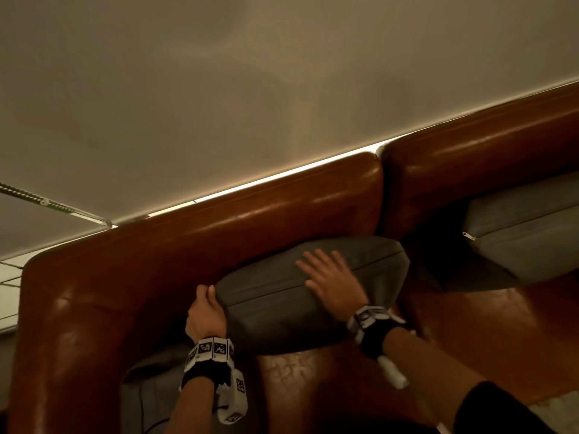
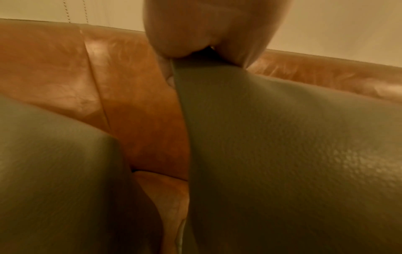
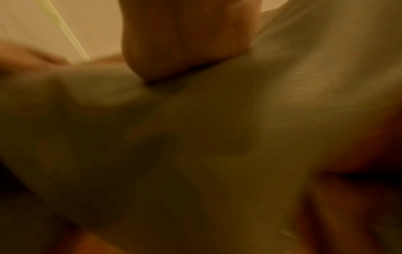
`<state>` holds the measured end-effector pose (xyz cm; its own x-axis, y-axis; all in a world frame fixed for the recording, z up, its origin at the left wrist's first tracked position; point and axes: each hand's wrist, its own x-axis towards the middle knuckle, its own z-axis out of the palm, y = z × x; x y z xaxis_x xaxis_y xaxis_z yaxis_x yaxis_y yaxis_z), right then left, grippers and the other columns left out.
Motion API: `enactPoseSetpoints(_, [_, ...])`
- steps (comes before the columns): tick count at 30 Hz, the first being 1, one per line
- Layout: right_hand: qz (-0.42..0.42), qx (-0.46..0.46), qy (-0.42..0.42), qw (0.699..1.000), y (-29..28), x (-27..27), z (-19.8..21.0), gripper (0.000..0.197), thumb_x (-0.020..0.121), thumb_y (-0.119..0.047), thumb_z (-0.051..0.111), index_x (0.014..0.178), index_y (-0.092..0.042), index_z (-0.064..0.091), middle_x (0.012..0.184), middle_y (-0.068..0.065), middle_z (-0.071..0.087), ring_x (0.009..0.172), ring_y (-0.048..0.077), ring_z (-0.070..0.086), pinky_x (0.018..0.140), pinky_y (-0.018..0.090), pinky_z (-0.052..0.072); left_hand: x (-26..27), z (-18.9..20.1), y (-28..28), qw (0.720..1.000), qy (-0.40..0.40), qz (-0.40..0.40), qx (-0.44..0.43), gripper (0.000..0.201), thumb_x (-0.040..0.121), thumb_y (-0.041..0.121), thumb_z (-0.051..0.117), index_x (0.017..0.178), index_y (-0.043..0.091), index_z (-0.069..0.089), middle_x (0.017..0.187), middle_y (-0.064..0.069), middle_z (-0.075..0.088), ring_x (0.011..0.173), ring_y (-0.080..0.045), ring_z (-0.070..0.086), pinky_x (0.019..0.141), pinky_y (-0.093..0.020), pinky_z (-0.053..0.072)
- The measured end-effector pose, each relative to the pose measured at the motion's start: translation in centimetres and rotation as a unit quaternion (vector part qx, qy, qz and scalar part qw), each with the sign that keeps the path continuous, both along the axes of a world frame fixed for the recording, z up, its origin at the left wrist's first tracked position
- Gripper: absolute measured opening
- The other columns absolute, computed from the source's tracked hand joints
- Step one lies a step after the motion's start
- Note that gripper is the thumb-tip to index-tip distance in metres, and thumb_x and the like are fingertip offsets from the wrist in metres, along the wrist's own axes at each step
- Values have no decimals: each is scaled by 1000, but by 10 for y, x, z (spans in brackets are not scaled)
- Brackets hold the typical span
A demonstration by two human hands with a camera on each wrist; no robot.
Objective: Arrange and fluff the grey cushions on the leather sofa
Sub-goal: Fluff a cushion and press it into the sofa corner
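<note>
A grey cushion leans against the brown leather sofa back near the left corner. My left hand grips its upper left corner, thumb and fingers pinching the edge; the left wrist view shows that corner of the grey cushion held by my left hand. With fingers spread, my right hand lies flat on the cushion's top face. In the blurred right wrist view, my right hand presses into the cushion. A second grey cushion leans on the sofa back at the right.
A third grey cushion lies on the seat in the left corner, below my left wrist; it is also in the left wrist view. The sofa's left armrest bounds that side. A pale roller blind hangs behind the sofa.
</note>
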<state>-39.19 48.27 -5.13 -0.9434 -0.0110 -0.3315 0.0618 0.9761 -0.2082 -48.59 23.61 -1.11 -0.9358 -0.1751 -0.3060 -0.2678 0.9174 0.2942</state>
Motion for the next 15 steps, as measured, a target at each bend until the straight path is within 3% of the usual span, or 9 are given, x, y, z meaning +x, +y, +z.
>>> enactPoseSetpoints(2, [-85, 25, 14, 996, 50, 22, -4, 50, 99, -44, 13, 143, -28, 31, 145, -3, 46, 139, 15, 30, 115, 37, 1, 2, -4, 6, 1000, 6, -11, 5, 34, 100, 37, 27, 106, 10, 48, 92, -23, 64, 83, -42, 61, 64, -39, 40])
enactPoseSetpoints(4, [-159, 48, 25, 986, 82, 37, -1, 55, 99, -46, 6, 144, -25, 29, 148, 1, 43, 141, 20, 26, 116, 42, 3, 4, -6, 12, 1000, 21, -15, 15, 35, 99, 38, 27, 104, 10, 48, 91, -21, 64, 81, -41, 61, 63, -39, 41])
enactPoseSetpoints(6, [-276, 43, 53, 959, 96, 45, 7, 53, 99, -46, 23, 144, -20, 34, 147, 10, 42, 137, 33, 36, 113, 49, 16, 3, -3, 10, 998, 43, -1, 46, 36, 99, 38, 28, 105, 10, 50, 95, -21, 64, 85, -41, 61, 67, -42, 45])
enactPoseSetpoints(9, [-469, -92, 53, 877, 107, 48, 27, 55, 96, -44, 40, 134, -4, 43, 132, 22, 49, 120, 40, 48, 98, 50, 38, 5, 7, 1, 990, 59, 65, 109, 41, 99, 37, 33, 117, 5, 50, 116, -25, 58, 108, -41, 55, 87, -47, 44])
enactPoseSetpoints(12, [-524, -210, 107, 818, 111, 50, 39, 39, 96, -33, 46, 102, 4, 57, 96, 20, 59, 97, 38, 58, 76, 36, 41, 12, 14, -7, 988, 7, 101, 113, 50, 98, 40, 33, 109, -4, 52, 114, -31, 56, 108, -44, 53, 89, -47, 42])
enactPoseSetpoints(15, [-530, -255, 127, 799, 117, 55, 49, 32, 95, -29, 50, 97, 0, 61, 83, 10, 58, 87, 31, 59, 72, 30, 37, 10, 19, -13, 989, -11, 91, 116, 47, 98, 38, 34, 93, -5, 53, 102, -33, 59, 97, -45, 56, 77, -44, 42])
